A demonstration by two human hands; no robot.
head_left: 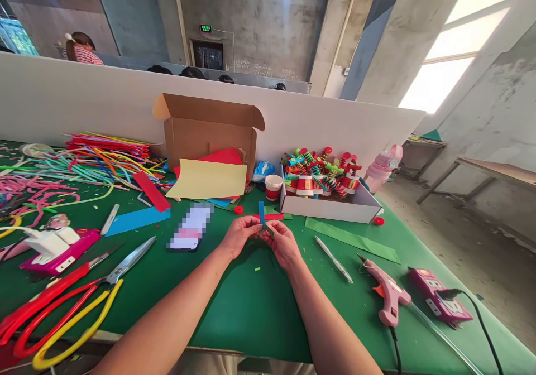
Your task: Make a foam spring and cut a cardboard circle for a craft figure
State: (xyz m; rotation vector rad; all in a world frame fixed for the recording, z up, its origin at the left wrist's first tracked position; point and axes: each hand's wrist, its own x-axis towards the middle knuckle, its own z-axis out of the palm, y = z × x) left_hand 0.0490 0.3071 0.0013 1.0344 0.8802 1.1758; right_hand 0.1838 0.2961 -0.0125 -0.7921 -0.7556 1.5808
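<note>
Green covering spreads over the tabletop [251, 308] in front of me, with a white partition [84, 96] standing along its far edge. My left hand [240, 235] and my right hand [285, 244] meet just above the surface, fingertips pressed together, both pinching the lower end of a blue paper strip [261, 212] that stands upright between them. A red strip [274, 216] runs sideways just behind my right fingers; I cannot tell whether it is joined to the blue one. Near my right hand lie a pen [335, 260] and a green paper strip [352, 238], and farther right a pink glue gun [389, 294] sits beside a power strip [439, 297]. Beyond my hands a white box [330, 207] holds coloured figures, with a paper cup [273, 187] just beside it. To my left are a phone [190, 230], then scissors [121, 269], and well beyond them a heap of pipe cleaners [96, 157].
</note>
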